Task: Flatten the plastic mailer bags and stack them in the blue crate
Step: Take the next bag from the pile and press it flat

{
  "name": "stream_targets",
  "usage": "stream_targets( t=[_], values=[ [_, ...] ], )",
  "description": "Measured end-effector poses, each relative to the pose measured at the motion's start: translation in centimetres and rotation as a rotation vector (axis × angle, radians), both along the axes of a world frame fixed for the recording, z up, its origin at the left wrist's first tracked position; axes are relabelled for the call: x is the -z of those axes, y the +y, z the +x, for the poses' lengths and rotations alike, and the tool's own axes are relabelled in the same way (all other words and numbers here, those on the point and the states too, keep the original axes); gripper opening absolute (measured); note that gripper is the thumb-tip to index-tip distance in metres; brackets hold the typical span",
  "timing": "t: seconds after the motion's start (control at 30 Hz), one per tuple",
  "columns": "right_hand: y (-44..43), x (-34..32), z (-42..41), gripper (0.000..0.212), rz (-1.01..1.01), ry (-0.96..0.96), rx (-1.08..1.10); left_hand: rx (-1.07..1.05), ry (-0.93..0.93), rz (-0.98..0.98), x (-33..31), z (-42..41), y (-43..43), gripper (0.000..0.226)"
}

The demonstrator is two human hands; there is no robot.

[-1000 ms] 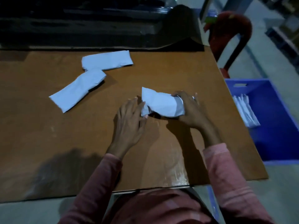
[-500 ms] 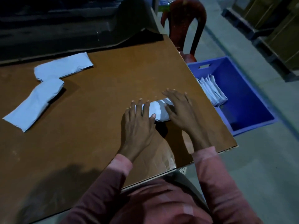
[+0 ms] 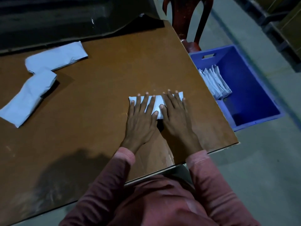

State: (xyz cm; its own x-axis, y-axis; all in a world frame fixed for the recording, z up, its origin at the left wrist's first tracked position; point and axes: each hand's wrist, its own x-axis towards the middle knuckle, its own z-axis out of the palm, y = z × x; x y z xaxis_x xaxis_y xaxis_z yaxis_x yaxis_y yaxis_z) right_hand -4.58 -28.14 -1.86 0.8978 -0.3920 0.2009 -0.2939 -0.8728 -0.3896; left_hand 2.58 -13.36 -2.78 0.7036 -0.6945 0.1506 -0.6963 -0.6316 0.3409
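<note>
Lying under both flat hands (image 3: 156, 121): mailer bag (image 3: 157, 103).

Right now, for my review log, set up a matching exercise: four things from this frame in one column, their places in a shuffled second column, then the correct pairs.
Things:
1. mailer under both hands
2. two unflattened mailers
3. stacked mailers
4. red chair

Places:
A. inside the blue crate, against its near wall
B. far left of the table
C. near the table's right edge, pressed flat
D. beyond the table's far right corner

Pairs: 1-C, 2-B, 3-A, 4-D
</note>
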Motion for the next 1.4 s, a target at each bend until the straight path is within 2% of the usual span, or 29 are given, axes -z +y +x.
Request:
stream_targets(
  t=[0.13, 0.33, 0.7, 1.0, 1.13, 1.23, 1.4],
  values=[
    [0.6, 1.2, 0.0, 0.051, -0.110, 0.011, 0.036, -0.020, 0.035, -0.012, 0.9, 0.1, 0.0, 0.058],
    [0.6, 1.7, 0.1, 0.053, -0.148, 0.035, 0.051, -0.050, 0.022, 0.048, 1.5, 0.0, -0.4, 0.058],
    [0.3, 1.6, 0.2, 0.054, -0.060, 0.062, 0.035, -0.076, -0.047, 0.099, 2.5, 0.0, -0.7, 0.060],
    [0.3, 1.3, 0.2, 0.055, -0.079, 0.109, 0.017, -0.058, 0.049, 0.140, 2.3, 0.5, -0.7, 0.062],
    [-0.2, 0.6, -0.3, 0.058, -0.057, 0.113, -0.027, -0.046, 0.095, 0.093, 1.2, 0.0, -0.1, 0.063],
    [0.4, -0.1, -1.9, 0.061, 0.015, 0.081, -0.040, 0.004, 0.096, 0.059, 0.4, -1.7, 1.3, 0.062],
    [0.7, 0.7, -3.5, 0.058, 0.095, 0.090, -0.107, 0.039, 0.163, 0.121, 0.6, -3.4, 2.7, 0.064]
  ],
)
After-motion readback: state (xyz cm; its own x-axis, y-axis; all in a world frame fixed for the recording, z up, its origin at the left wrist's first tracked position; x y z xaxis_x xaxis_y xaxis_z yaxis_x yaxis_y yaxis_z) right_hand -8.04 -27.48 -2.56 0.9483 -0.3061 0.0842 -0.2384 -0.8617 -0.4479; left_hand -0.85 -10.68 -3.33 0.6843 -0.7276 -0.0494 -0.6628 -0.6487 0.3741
